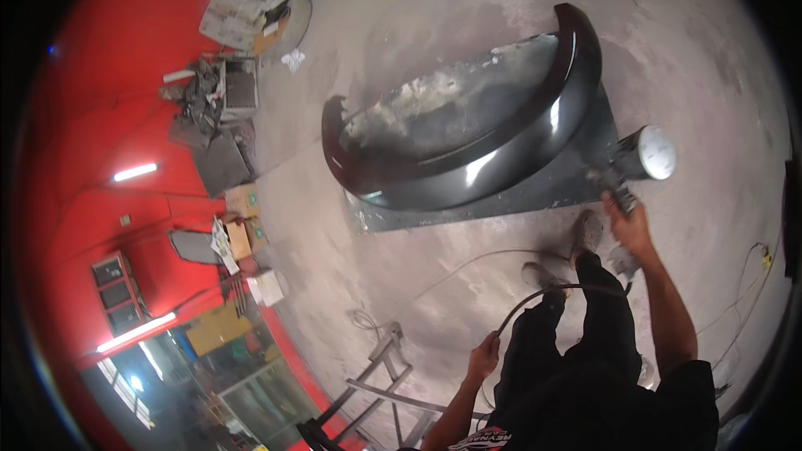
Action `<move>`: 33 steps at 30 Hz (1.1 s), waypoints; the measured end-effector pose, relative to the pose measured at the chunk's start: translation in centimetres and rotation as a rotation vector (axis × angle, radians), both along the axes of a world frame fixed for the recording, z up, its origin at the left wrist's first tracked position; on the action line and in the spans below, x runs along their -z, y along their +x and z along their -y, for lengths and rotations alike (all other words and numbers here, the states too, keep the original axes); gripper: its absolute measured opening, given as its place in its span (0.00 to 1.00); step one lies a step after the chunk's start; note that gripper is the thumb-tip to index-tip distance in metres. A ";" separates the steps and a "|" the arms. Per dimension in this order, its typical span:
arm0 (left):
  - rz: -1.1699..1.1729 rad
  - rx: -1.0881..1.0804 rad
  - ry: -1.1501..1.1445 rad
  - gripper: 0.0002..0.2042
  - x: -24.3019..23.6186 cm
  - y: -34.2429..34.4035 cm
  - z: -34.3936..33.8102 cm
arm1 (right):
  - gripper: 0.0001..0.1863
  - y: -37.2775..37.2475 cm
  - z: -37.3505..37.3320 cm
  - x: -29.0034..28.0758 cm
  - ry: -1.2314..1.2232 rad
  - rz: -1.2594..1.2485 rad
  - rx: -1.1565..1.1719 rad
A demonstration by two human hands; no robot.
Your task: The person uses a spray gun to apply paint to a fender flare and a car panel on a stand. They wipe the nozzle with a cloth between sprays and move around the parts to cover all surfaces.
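Curved bumper [455,181]: laid toward 12 to 1 o'clock in the view, across a dark table [535,198], with its bow turned toward 6 o'clock.
Right hand [628,227]: seen at 3 o'clock, its fingers wrapped around the grip of a spray gun [618,190]; whether the trigger is squeezed cannot be told.
Left hand [484,357]: seen at 5 o'clock, its fingers curled around a black hose [535,294], which is held off the floor [710,58] in an arc toward the right hand.
Gun pass: judged best made with the nozzle square to the bumper and at 1 even spacing, each stroke partly overlapped by the next; at the 2 curled ends, the wrist should be turned with the curve.
Hose slack: best lifted clear of the glossy face, so that nothing is dragged across it.
Cup [658,153]: carried on the gun, rounded, with a pale disc-like end; steep tipping is best avoided.
Bumper skin: smooth, dark and glossy, streaked by hard white reflections; probably plastic.
Table top: flat, marked by pale, rough-looking patches inside the bow.
Floor finish: grey, concrete-like, mottled with paler smears.
Metal frame [397,397]: seen at 6 o'clock, built of straight grey bars.
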State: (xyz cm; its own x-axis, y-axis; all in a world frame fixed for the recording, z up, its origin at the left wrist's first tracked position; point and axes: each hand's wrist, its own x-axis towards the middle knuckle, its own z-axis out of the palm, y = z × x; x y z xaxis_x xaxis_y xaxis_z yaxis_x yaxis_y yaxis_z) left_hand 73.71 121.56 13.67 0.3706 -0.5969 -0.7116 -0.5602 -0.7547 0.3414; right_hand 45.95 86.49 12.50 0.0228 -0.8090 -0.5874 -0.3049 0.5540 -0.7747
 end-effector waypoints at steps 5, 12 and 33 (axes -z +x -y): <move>-0.045 0.193 -0.025 0.15 -0.7 0.8 7.6 | 0.22 -7.2 7.5 3.0 -0.291 -0.303 0.270; -0.054 0.320 0.131 0.16 -1.7 6.2 13.4 | 0.27 -7.5 11.5 1.7 -0.327 -0.490 0.623; -0.157 0.805 0.168 0.17 2.6 42.9 11.5 | 0.22 29.0 -20.5 -5.9 -0.157 -0.133 0.321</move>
